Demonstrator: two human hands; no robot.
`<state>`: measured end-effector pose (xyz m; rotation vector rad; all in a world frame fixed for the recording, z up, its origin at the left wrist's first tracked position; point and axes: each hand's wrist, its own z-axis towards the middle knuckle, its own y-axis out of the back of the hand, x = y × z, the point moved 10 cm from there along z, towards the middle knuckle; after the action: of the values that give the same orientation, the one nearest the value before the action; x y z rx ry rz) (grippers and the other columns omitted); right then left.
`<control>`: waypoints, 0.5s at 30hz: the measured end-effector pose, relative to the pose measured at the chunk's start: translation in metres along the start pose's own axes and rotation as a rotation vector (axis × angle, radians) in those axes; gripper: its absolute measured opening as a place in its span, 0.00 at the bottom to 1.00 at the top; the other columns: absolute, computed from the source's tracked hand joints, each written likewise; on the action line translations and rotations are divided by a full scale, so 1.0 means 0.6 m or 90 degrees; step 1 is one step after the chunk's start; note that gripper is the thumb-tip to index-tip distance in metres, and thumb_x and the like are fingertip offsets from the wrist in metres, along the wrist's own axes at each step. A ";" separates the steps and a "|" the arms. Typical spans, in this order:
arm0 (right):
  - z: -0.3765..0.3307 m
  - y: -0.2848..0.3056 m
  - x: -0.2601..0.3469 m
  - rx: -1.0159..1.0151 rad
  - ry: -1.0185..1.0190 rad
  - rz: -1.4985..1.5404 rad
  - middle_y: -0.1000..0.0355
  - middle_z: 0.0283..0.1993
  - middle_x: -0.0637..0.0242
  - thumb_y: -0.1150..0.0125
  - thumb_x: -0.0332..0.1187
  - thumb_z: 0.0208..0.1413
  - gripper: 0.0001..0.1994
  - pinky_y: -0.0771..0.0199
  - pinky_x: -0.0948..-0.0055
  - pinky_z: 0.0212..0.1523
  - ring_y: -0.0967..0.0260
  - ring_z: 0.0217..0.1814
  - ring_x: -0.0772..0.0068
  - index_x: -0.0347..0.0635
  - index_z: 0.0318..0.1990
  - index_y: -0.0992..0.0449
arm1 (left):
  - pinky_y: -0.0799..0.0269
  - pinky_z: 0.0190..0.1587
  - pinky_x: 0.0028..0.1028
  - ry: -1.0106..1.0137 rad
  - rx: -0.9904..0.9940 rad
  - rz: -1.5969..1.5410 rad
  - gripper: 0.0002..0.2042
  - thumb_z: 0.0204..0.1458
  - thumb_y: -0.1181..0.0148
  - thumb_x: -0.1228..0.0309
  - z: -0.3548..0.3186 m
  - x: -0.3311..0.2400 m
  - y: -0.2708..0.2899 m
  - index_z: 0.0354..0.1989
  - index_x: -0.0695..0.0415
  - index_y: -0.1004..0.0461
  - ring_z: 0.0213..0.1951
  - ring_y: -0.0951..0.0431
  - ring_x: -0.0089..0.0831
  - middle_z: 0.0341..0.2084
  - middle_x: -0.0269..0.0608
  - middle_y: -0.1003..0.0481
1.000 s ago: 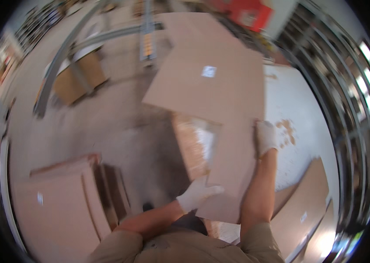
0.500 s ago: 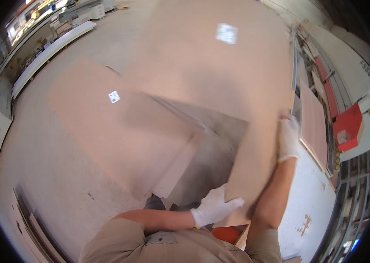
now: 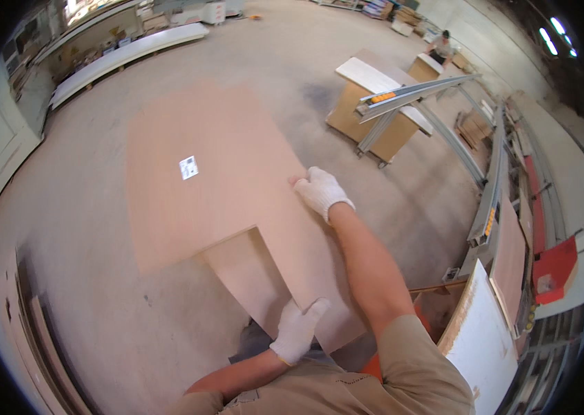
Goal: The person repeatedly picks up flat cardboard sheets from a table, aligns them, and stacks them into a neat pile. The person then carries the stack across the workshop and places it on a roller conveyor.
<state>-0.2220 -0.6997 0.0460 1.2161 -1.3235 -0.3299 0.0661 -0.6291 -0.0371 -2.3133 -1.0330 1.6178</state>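
A large wood-toned panel (image 3: 223, 138) with a notch cut in its near side lies across the middle of the head view, a white label (image 3: 188, 167) on its face. My right hand (image 3: 323, 194), in a white knit glove, is closed around its right edge. Closer to my body, my gloved left hand (image 3: 297, 330) grips the narrow strip beside the notch, thumb on top. Through the notch, a second panel (image 3: 247, 266) of similar colour shows underneath; most of it is covered. Whether the two panels touch cannot be made out.
At right stands a long machine with metal rails (image 3: 437, 86) and a red part (image 3: 556, 270). A white board (image 3: 485, 339) leans near my right elbow. Behind the rails, a wheeled wooden unit (image 3: 368, 114) and another person (image 3: 440, 47). Boards (image 3: 50, 339) stand at lower left.
Both hands have carried the notched panel leftward, from the machine side to over the other panel, whose label is now covered. The wheeled unit and rails have come into sight.
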 end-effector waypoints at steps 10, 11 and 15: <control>-0.160 -0.009 -0.012 0.185 0.138 -0.209 0.19 0.52 0.43 0.37 0.43 0.58 0.20 0.22 0.50 0.59 0.21 0.59 0.44 0.39 0.52 0.17 | 0.20 0.40 0.46 0.214 0.261 0.891 0.31 0.68 0.53 0.42 0.022 -0.167 0.018 0.36 0.60 0.17 0.32 0.16 0.54 0.25 0.55 0.18; -0.226 -0.007 -0.053 0.114 0.188 -0.159 0.20 0.52 0.46 0.36 0.41 0.59 0.19 0.21 0.51 0.59 0.22 0.60 0.45 0.39 0.53 0.18 | 0.20 0.38 0.45 0.105 0.337 0.934 0.31 0.68 0.53 0.41 0.019 -0.160 -0.024 0.35 0.60 0.17 0.31 0.16 0.54 0.25 0.55 0.18; -0.527 0.077 -0.245 -0.134 0.127 -0.083 0.20 0.57 0.55 0.31 0.34 0.56 0.19 0.21 0.54 0.59 0.24 0.62 0.48 0.42 0.56 0.19 | 0.21 0.33 0.44 -0.085 0.583 1.045 0.29 0.67 0.49 0.43 -0.024 -0.120 -0.206 0.32 0.59 0.17 0.27 0.17 0.56 0.23 0.53 0.19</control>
<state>-0.0173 -0.4147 0.0698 1.1284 -1.0142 -0.4202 0.0089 -0.5755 0.0832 -2.0714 1.7807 1.7681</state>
